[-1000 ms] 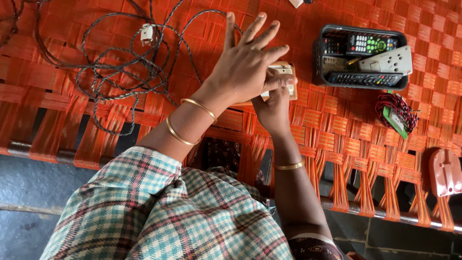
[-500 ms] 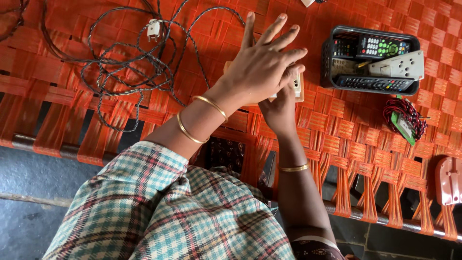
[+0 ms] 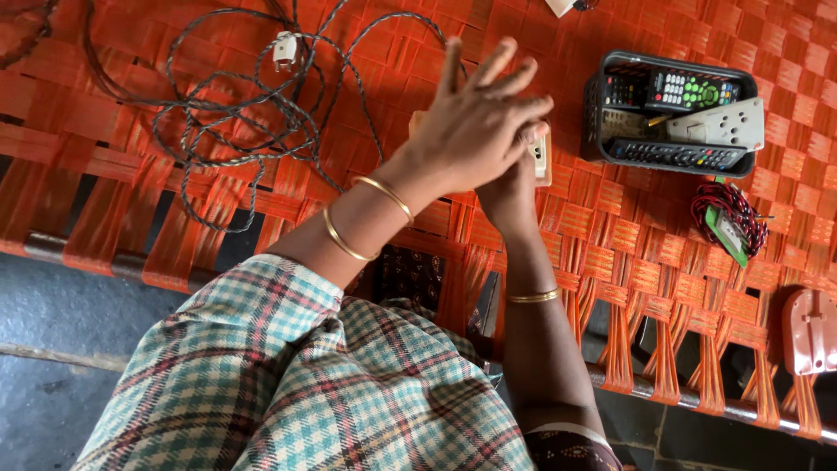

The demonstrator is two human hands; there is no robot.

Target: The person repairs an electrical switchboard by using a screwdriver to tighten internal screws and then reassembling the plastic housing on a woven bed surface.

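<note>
Head view, looking down: both hands work at the centre of an orange woven-strap cot bed [image 3: 366,131]. The left hand [image 3: 475,131] lies palm-down over the right hand [image 3: 510,192], fingers [image 3: 497,65] straight and spread apart toward 12 o'clock, gripping nothing. It appears to press down as a brace from above.

The right hand sits beneath it, largely covered. Its fingers curl round a small cream rectangular plastic socket box [image 3: 541,155], holding it steady against the bed straps. How tightly they close cannot be told, since the left hand hides them.

Only the box's edge toward 3 o'clock shows, past the left knuckles: a pale face with a dark slot or switch mark. The rest is hidden.

Surroundings:
- At 10 o'clock from the hands, a tangled twisted dark cable [image 3: 244,113] with a white plug [image 3: 285,51] lies loose on the bed.
- At 2 o'clock, a black plastic basket [image 3: 594,105] holds remote controls and a grey multi-socket adapter [image 3: 719,124].
- At 3 o'clock, below the basket, a small red-and-black wire coil [image 3: 728,214].
- At 4 o'clock, near the bed's edge, a pink plastic part [image 3: 811,330].
</note>
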